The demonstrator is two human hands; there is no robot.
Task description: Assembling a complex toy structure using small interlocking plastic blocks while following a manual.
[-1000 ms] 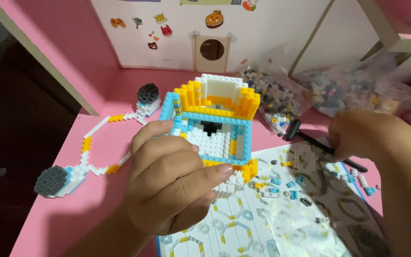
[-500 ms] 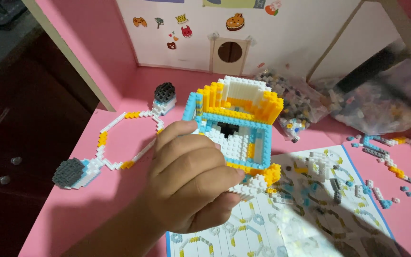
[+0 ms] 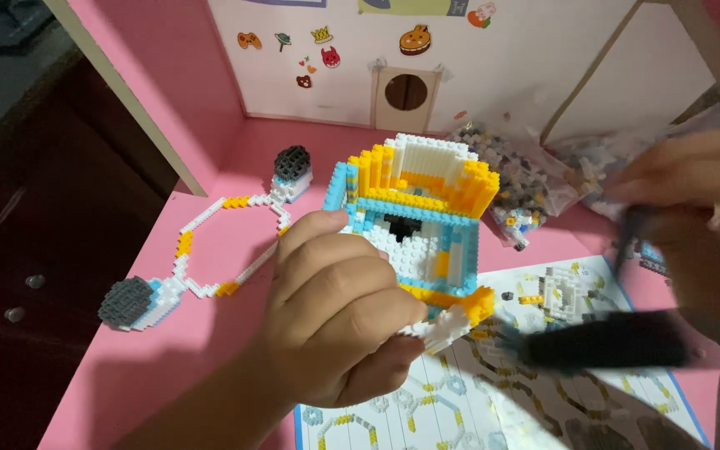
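Brick model is sitting upright over the pink desk, at the top edge of the instruction sheet — your left hand is wrapping its near side, fingers curled and pressed against the white front, thumb tucked under the orange base.

Done so far, judging by what's showing: white face with a black patch, blue frame around it, orange band and white ribbed top are all stacked and holding together. A separate chain of white and orange bricks is lying to the left on the desk, ending in two grey pads — looks finished as a sub-part but it's not attached to the main build.

Left to do, as far as I can judge: a small white-and-orange bit is sticking out at the lower right corner by your fingertips, looking loose or half-seated. Bags of loose bricks are lying behind the model, still well stocked, so plenty of pieces aren't placed yet.

Your right hand is blurring at the right edge — it seems to be closing on a dark tool, but I can't tell the grip for sure.

Rough call — body mostly built, chain and details pending.
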